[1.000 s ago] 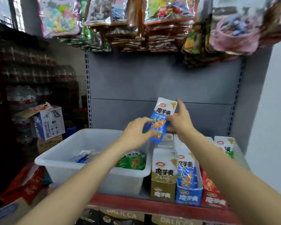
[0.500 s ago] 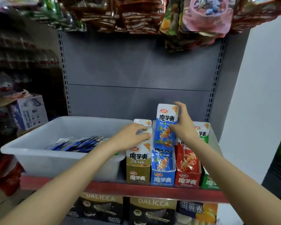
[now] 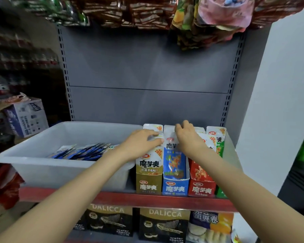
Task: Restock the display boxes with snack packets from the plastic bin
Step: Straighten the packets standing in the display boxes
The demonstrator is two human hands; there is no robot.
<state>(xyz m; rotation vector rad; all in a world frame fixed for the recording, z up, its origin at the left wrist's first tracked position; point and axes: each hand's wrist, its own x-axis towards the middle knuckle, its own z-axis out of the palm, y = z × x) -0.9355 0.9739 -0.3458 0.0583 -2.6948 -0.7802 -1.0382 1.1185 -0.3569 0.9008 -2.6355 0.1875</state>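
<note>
Now blue packet (image 3: 174, 160) boxed, hands (image 3: 186, 137) atop

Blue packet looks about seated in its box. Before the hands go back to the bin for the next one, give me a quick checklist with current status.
1. Blue snack packet standing upright in the blue cardboard display box: ok.
2. Right hand free of the packet: not ok, its fingers are curled over the packet's top edge.
3. Left hand free: cannot tell, it rests on the tops of the packets in the gold cardboard display box.
4. Stock left in the white plastic bin: ok, dark blue packets lie inside.
5. Neighbouring red cardboard display box undisturbed: ok, its packets stand upright.
</note>
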